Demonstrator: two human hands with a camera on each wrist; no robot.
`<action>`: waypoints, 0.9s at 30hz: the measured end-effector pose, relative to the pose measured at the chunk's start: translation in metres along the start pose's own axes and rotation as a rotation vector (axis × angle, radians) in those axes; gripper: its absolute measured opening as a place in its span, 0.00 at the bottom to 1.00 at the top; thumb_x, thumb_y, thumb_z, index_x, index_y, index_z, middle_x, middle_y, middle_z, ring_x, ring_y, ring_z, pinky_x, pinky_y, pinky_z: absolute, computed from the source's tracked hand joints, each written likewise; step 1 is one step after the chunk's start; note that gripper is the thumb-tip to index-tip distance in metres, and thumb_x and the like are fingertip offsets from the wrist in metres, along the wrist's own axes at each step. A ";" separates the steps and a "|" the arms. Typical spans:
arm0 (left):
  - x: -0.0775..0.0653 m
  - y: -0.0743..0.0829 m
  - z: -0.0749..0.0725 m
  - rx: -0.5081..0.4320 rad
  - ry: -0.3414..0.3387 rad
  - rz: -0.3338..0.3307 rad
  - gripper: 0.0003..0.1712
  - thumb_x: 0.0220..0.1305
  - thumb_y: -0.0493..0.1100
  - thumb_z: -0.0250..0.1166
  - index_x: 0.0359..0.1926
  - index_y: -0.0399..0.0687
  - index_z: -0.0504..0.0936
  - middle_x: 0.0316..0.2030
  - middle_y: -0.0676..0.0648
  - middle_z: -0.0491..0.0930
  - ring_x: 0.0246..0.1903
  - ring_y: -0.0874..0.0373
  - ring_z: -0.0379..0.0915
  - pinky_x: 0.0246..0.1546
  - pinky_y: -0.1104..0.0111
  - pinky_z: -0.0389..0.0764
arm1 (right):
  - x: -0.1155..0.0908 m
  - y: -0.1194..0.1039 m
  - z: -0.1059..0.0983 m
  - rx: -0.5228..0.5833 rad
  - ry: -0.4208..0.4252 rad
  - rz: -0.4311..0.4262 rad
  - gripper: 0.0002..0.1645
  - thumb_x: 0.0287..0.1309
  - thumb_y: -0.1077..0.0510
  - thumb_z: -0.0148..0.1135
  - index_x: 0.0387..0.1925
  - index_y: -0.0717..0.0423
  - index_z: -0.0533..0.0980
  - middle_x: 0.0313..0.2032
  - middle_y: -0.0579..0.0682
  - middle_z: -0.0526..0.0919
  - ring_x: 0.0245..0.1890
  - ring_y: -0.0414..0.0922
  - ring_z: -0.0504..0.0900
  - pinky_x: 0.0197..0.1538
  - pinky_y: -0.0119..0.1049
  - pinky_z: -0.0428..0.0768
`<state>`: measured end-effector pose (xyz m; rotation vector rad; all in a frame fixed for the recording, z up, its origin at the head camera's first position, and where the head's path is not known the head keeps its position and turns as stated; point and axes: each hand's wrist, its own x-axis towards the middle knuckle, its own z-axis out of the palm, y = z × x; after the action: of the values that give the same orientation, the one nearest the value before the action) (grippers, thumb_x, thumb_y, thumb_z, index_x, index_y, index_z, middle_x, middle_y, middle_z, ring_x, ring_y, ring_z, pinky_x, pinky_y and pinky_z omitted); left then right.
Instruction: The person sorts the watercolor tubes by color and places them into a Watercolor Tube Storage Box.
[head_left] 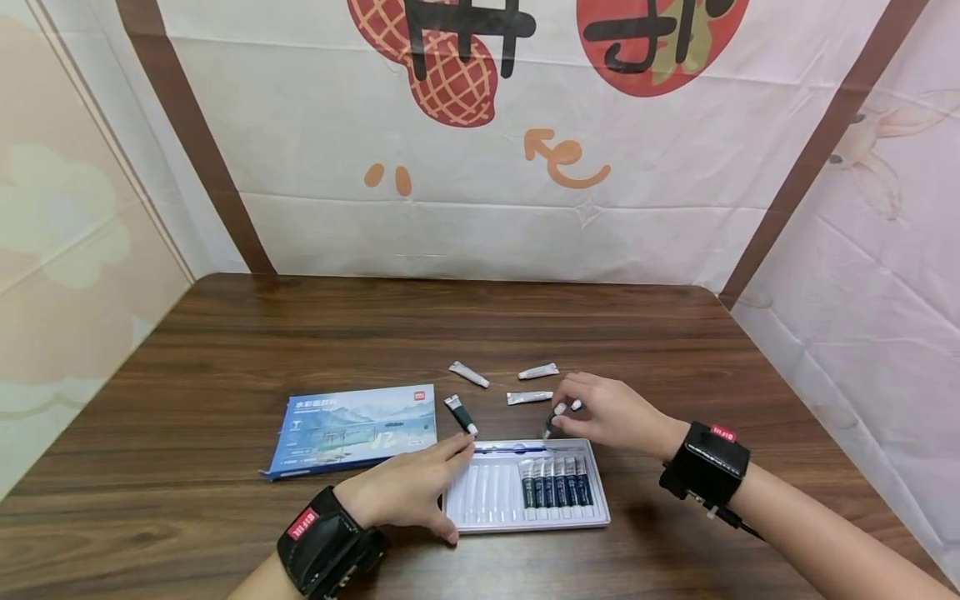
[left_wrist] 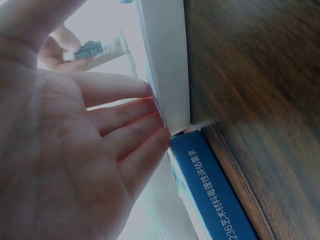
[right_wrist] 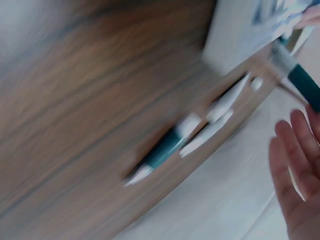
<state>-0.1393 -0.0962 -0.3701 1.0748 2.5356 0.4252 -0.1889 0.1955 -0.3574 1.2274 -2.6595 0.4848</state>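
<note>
My left hand [head_left: 416, 479] lies along the left side of a white plastic tray [head_left: 527, 528], its straight fingers touching the tray's side and the thumb by its near corner. In the tray, several paint tubes [head_left: 556, 483] stand side by side at the right, with bare slots at the left and a blue paintbrush [head_left: 510, 450] along the back. My right hand [head_left: 611, 408] pinches a dark paint tube [right_wrist: 302, 85] with a white cap, just over the tray's back edge. Behind the tray lie a dark green tube [head_left: 461, 414] and pale tubes [head_left: 469, 373].
A blue paint box [head_left: 360, 427] with a landscape picture lies flat left of the tray, close to my left hand. Other pale tubes [head_left: 538, 372] lie further back on the brown wooden table [head_left: 337, 333]. Printed white cloth [head_left: 480, 233] hangs behind the table.
</note>
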 end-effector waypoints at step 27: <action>-0.001 -0.003 0.002 0.005 0.033 0.029 0.57 0.42 0.55 0.73 0.66 0.30 0.57 0.67 0.37 0.51 0.65 0.47 0.49 0.59 0.58 0.59 | -0.022 -0.026 0.023 -0.072 -0.181 -0.444 0.15 0.58 0.59 0.60 0.48 0.53 0.77 0.47 0.44 0.74 0.46 0.36 0.71 0.46 0.24 0.72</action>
<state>-0.1396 -0.0982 -0.3730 1.1170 2.5537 0.4476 -0.1557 0.1866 -0.3797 1.8449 -2.3981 0.2129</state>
